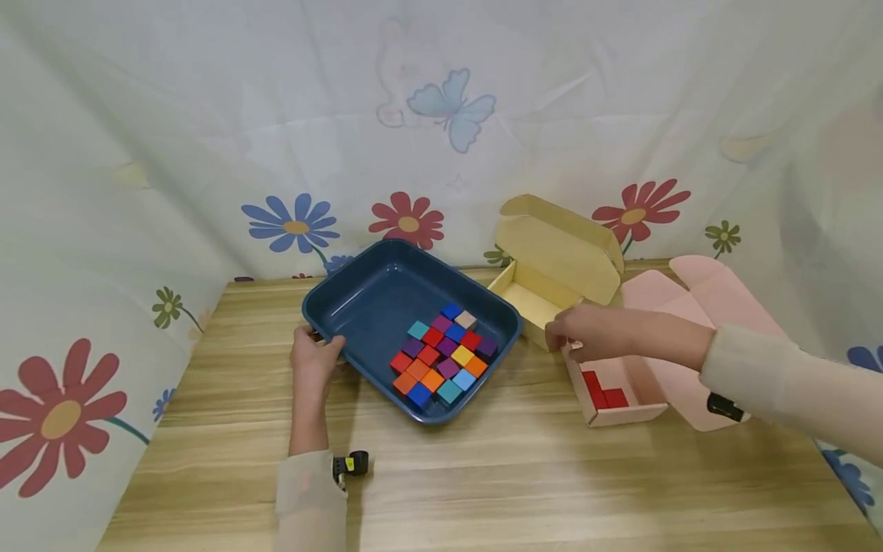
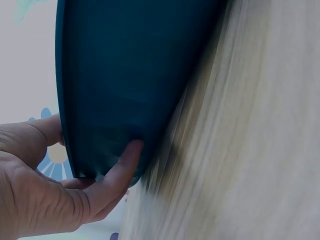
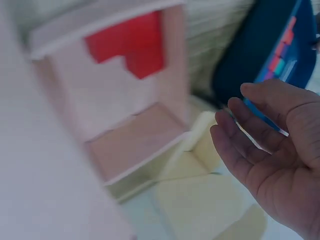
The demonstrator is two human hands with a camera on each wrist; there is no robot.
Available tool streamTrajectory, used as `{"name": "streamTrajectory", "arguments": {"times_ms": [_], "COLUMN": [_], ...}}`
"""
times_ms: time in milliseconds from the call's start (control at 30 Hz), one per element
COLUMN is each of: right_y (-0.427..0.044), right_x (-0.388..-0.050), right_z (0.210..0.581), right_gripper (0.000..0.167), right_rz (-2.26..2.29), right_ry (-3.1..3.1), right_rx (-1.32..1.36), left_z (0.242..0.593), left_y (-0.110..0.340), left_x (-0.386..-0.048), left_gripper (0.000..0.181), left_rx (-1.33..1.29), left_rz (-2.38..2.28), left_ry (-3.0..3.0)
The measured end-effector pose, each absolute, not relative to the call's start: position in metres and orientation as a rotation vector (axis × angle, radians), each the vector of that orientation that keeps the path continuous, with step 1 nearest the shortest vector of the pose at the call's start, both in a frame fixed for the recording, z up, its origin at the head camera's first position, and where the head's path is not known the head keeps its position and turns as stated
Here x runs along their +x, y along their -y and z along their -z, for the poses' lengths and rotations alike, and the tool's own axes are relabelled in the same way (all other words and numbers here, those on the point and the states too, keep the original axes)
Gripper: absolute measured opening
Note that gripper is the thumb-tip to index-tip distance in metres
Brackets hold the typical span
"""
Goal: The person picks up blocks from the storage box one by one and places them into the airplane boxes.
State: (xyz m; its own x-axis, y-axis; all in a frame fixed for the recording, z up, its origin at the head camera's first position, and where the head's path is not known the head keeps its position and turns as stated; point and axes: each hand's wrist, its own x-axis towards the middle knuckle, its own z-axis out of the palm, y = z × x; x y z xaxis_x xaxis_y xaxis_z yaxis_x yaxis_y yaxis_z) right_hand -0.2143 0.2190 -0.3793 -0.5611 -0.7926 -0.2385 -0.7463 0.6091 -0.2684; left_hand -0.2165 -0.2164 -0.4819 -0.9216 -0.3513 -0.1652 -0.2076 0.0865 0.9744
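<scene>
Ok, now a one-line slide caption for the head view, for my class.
Left grip on the tray of blocks, right grip by the yellow box and the pink box.

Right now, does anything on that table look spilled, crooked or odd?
Nothing looks spilled or broken. The blue tray does sit askew to the edges of the table, with the left hand gripping its rim, and the colored cubes are bunched toward one end.
</scene>
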Motion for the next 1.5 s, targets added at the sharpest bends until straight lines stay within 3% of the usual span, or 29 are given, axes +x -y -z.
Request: {"name": "streamTrajectory", "arguments": {"times_ms": [467, 867, 1500], "right_y": [-0.134, -0.075, 0.001], "right_x": [-0.237, -0.254, -0.269], "right_z": [0.358, 0.393, 0.417], "right_gripper": [0.021, 0.032, 0.031], "right_rz": [0.072, -0.061, -0.115], "right_ry": [-2.445, -2.347, -2.280], "right_rx": [-1.373, -1.533, -1.698], "left_z": [0.481, 0.481, 0.481], "left_y": [0.221, 0.226, 0.220], "left_x": [-0.216, -0.213, -0.217], "left_gripper": [0.062, 0.061, 0.058], "left_rx": [0.614, 0.616, 0.606], "left_rz": [1.920, 1.836, 1.971], "left_ry": [2.305, 2.366, 2.286]}}
